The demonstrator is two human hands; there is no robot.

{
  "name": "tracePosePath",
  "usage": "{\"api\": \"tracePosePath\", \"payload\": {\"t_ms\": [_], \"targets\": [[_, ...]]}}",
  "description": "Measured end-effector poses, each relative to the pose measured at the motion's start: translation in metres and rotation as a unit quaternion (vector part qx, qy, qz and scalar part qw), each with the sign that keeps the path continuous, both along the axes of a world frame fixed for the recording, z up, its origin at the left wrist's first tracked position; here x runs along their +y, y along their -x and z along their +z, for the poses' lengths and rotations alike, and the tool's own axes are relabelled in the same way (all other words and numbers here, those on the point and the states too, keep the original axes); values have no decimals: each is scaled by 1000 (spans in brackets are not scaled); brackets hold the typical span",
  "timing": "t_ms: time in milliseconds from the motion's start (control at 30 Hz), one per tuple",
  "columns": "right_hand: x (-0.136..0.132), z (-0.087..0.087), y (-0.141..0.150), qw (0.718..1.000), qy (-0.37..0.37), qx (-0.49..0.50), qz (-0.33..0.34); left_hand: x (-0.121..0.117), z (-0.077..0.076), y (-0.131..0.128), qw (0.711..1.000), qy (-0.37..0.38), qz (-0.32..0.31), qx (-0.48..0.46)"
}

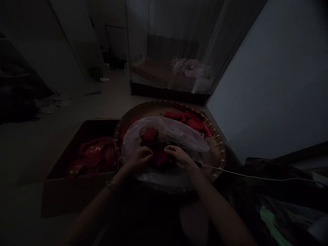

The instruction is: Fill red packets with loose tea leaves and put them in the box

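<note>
The room is very dim. A round woven basket tray rests in front of me, lined with a clear plastic sheet. Both hands meet over its middle. My left hand and my right hand have their fingers curled on a red paper piece held between them. A second red piece stands just beyond, on a dark heap. More red pieces lie along the tray's far rim.
A cardboard box holding several red packets sits to the left of the tray. A white cable runs off to the right. A netted bed stands behind, a pale wall on the right.
</note>
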State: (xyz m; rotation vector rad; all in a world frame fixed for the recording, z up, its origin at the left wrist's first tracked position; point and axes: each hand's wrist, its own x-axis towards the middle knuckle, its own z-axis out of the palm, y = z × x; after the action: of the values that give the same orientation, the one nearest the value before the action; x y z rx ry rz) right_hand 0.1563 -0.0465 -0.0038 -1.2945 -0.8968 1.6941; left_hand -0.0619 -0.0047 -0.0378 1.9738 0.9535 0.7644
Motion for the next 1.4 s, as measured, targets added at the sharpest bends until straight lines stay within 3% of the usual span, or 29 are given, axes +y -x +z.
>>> {"api": "tracePosePath", "payload": {"t_ms": [133,200,267,333,400,467,633,800,933,1100,1267,1400], "targets": [[-2,-4,1,999,16,-34,3,-2,-1,-1,999,-27,-16,31],[-1,-4,4,997,-2,-75,3,-5,4,-3,993,-102,-10,52],[0,-4,8,993,-34,-112,12,-7,16,-6,972,-223,-20,71],[3,0,12,987,-63,-145,31,-7,33,-9,940,-316,-87,100],[5,5,14,980,-86,-170,50,-4,51,-10,904,-376,-158,124],[7,10,16,976,-92,-186,64,1,66,-10,888,-398,-182,141],[12,18,12,973,-61,-207,83,6,79,-4,876,-394,-240,138],[16,18,9,965,-82,-222,116,1,81,-5,877,-310,-330,159],[21,23,1,971,-75,-193,118,8,79,-7,905,-255,-307,145],[28,49,-9,990,-36,-94,102,20,66,-8,935,-207,-269,106],[37,75,2,973,16,-130,190,24,61,-10,946,-167,-267,71],[42,82,10,943,-56,-181,274,26,59,-9,955,-144,-251,60]]}}
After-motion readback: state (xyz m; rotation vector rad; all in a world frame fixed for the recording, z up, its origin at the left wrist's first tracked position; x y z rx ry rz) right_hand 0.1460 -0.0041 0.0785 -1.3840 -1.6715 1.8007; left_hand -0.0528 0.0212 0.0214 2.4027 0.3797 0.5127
